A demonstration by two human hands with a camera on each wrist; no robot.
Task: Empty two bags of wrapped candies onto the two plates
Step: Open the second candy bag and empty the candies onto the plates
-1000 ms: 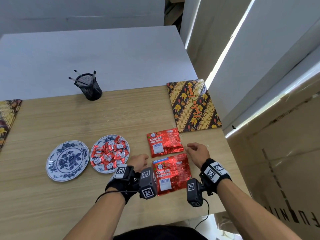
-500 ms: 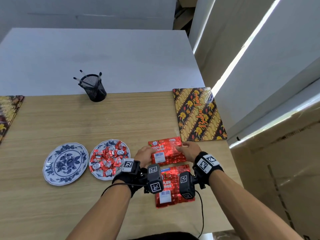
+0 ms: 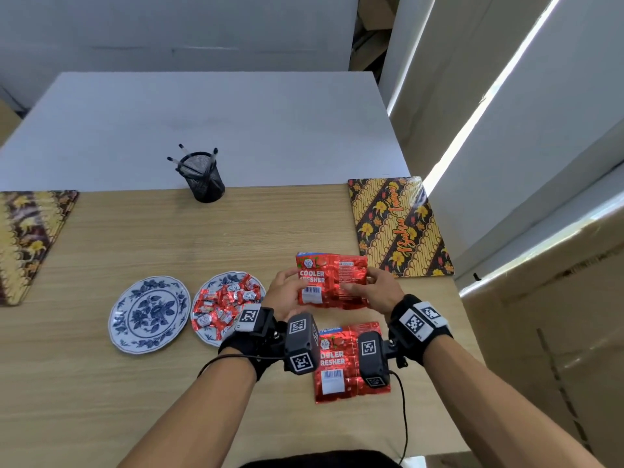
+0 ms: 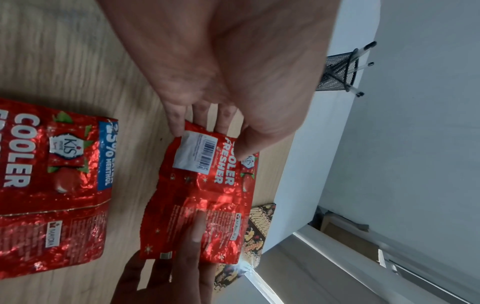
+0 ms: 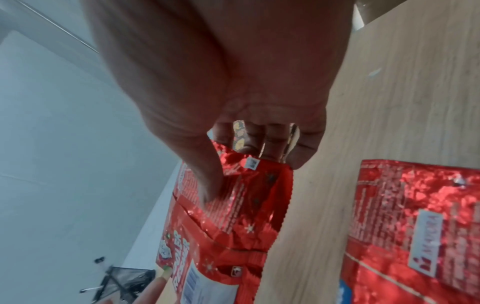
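Observation:
A red foil candy bag [image 3: 332,280] is raised a little off the wooden table, gripped at both short ends. My left hand [image 3: 293,282] pinches its barcode end [image 4: 197,150], thumb on top and fingers beneath. My right hand [image 3: 361,282] pinches the opposite end [image 5: 233,205] the same way. A second red bag [image 3: 341,366] lies flat nearer to me, partly hidden by the wrist cameras. Left of the hands a blue-and-white plate [image 3: 219,280] holds a heap of red wrapped candies [image 3: 226,302]. Beside it sits an empty matching plate [image 3: 148,314].
A black mesh pen holder [image 3: 202,177] stands at the table's far edge. A batik-patterned folder [image 3: 398,228] lies at the far right and a batik mat [image 3: 27,241] at the far left. A cardboard box [image 3: 557,332] sits past the table's right edge.
Both hands left the near bag, reached forward to the far bag, took hold of its two ends and lifted it slightly.

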